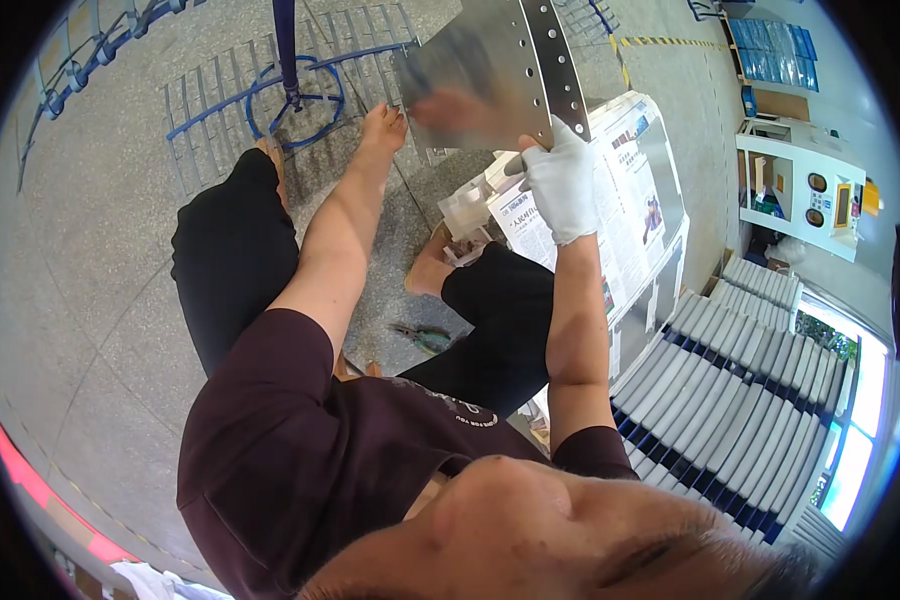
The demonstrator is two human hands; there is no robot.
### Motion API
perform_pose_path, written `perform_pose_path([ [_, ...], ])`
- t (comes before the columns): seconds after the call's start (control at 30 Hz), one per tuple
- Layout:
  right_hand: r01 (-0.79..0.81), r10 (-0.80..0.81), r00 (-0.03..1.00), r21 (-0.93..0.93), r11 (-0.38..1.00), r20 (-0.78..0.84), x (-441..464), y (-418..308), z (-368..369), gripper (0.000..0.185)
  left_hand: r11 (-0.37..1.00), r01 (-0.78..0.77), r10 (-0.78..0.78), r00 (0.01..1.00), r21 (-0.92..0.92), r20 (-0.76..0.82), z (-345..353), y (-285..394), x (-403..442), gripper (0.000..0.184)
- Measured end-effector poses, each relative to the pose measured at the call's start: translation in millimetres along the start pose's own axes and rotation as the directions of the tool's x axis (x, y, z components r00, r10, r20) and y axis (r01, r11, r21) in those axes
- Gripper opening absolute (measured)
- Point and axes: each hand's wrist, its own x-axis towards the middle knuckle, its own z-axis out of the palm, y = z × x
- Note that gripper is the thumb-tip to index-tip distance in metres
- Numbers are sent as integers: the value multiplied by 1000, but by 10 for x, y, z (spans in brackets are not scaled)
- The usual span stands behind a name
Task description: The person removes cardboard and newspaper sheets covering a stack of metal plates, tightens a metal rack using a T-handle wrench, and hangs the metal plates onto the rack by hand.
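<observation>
My right hand [562,185], in a white glove, grips the lower right corner of a shiny sheet-metal panel [470,85]. The panel is tilted, and a row of round holes runs along its bent right edge. Beside the panel's left edge is my bare left hand [383,128], its fingers curled together. Whether they touch the metal or pinch something small cannot be made out. A blurred reflection of a hand shows in the panel. Below it stands a stack covered with newspaper [620,190]. Pliers with green handles [425,338] lie on the floor between my legs.
A blue rack [288,90] with metal prongs and a round base stands ahead on the left. Rows of grey panels [750,390] are stacked at the right. Farther off are a white machine [805,190] and blue-wrapped stacks [773,52].
</observation>
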Motion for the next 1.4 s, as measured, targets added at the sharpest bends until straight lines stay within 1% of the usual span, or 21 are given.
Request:
perform_pose_path([
  [0.13, 5, -5, 1000, 29, 1000, 3, 7, -61, 53, 21, 999, 14, -17, 999, 53, 48, -47, 14, 95, 54],
  [0.2, 42, -42, 999, 20, 999, 0, 37, -20, 74, 21, 996, 13, -18, 998, 83, 55, -39, 10, 91, 53],
  [0.33, 65, -64, 997, -38, 997, 31, 89, 61, 74, 22, 997, 14, -14, 1000, 72, 1, 36, 11, 3, 53],
  [0.4, 34, -33, 999, -6, 999, 18, 81, 15, 90, 20, 998, 16, -16, 1000, 63, -8, 56, 1, -27, 53],
  [0.43, 18, -19, 1000, 11, 1000, 11, 78, -6, 96, 19, 997, 17, -16, 1000, 73, -2, 50, 1, -18, 53],
  [0.53, 39, -39, 999, 31, 999, 3, 105, 32, 108, 19, 996, 18, -18, 1000, 90, 3, 32, 3, 4, 52],
  [0.63, 66, -66, 998, 38, 997, -10, 109, 37, 112, 19, 996, 19, -18, 1000, 86, -7, 73, 9, -43, 49],
  [0.7, 55, -55, 998, 21, 998, -4, 103, -11, 107, 18, 995, 24, -23, 1000, 100, -7, 80, 4, -69, 46],
  [0.8, 44, -44, 999, 18, 999, 10, 121, -1, 103, 18, 993, 1, -4, 1000, 121, 30, 65, 4, -76, 43],
  [0.9, 42, -42, 999, 25, 999, 10, 130, -2, 104, 18, 997, 6, -7, 1000, 75, 19, 80, 0, -103, 42],
  [1.0, 55, -55, 998, 24, 998, 7, 144, 34, 116, 18, 997, 6, -8, 999, 82, 35, 51, 13, -83, 43],
  [1.13, 35, -36, 999, 77, 996, 10, 135, 27, 120, 18, 995, 3, -2, 1000, 95, -14, 83, 11, -128, 46],
  [1.3, 44, -44, 999, 48, 998, 13, 136, -1, 105, 21, 994, -3, 6, 1000, 110, -25, 110, 8, -182, 49],
  [1.4, 25, -26, 1000, 43, 999, 13, 132, -51, 97, 21, 990, -21, 23, 1000, 136, -19, 87, -8, -161, 47],
])
